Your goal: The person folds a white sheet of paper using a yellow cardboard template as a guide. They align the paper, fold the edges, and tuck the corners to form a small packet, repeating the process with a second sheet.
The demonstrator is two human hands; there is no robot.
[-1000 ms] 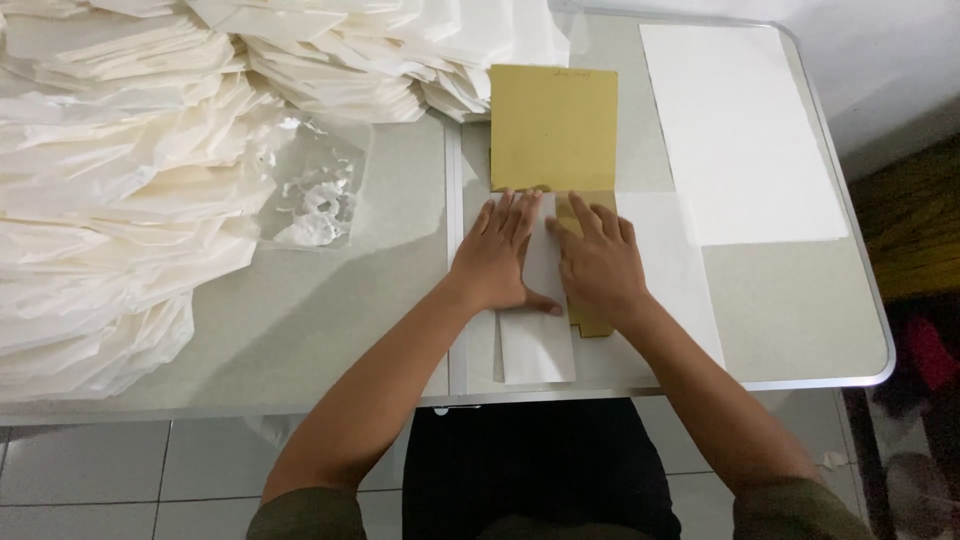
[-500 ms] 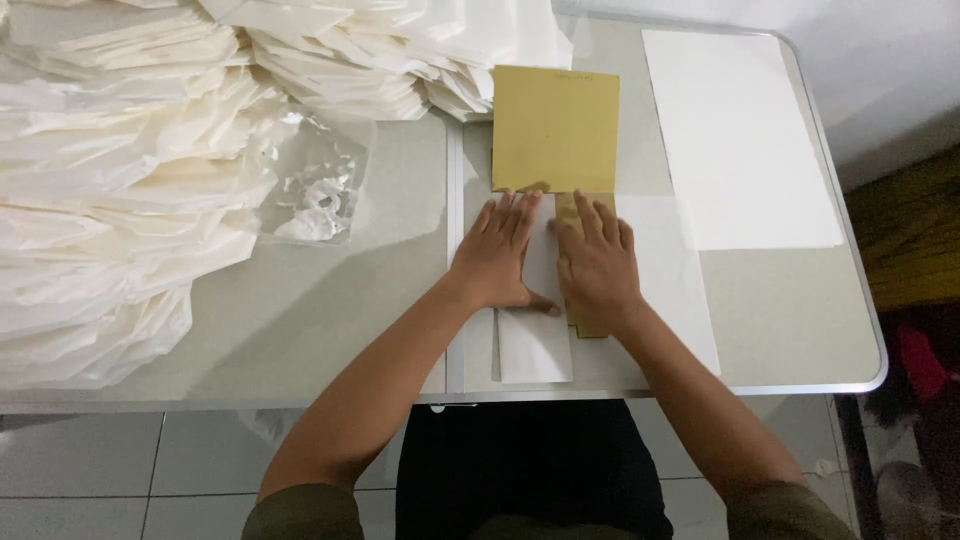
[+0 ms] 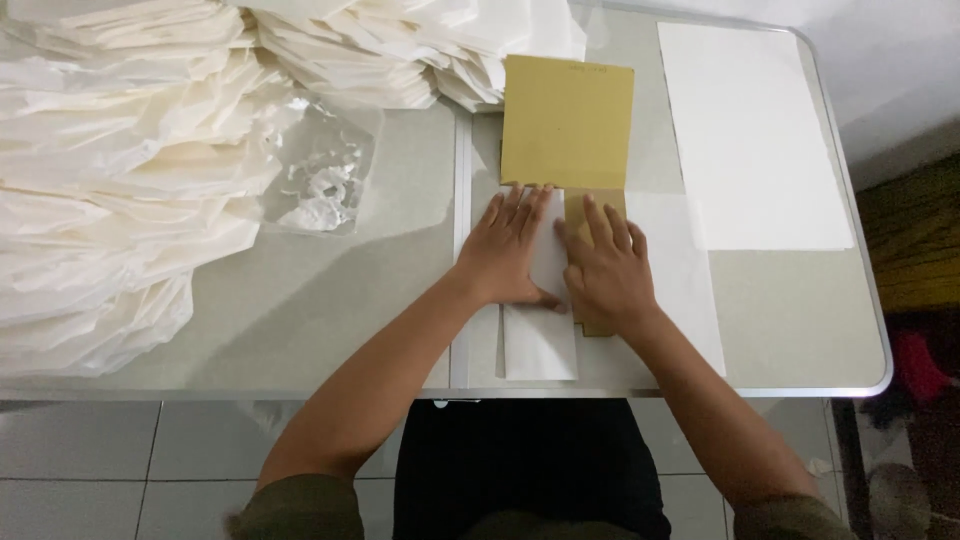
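pressing the white paper (image 3: 538, 335) flat around the tan card (image 3: 568, 125) at the table's (image 3: 800, 330) near middle, your left hand (image 3: 510, 255) and right hand (image 3: 605, 275) lie open, fingers spread, gripping nothing; next you likely need a firm crease.

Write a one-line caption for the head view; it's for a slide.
Both hands, left and right, press flat on a white sheet beside a tan card, paper stacks alongside.

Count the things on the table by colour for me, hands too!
White paper sheets lying flat: 2, the folded paper under the hands and the large sheet.
White heaps of folded paper: 1, too many pieces to count.
Mustard-yellow card: 1.
Clear plastic wrapper: 1.
Hands: 2, left hand and right hand.
Total: 7.
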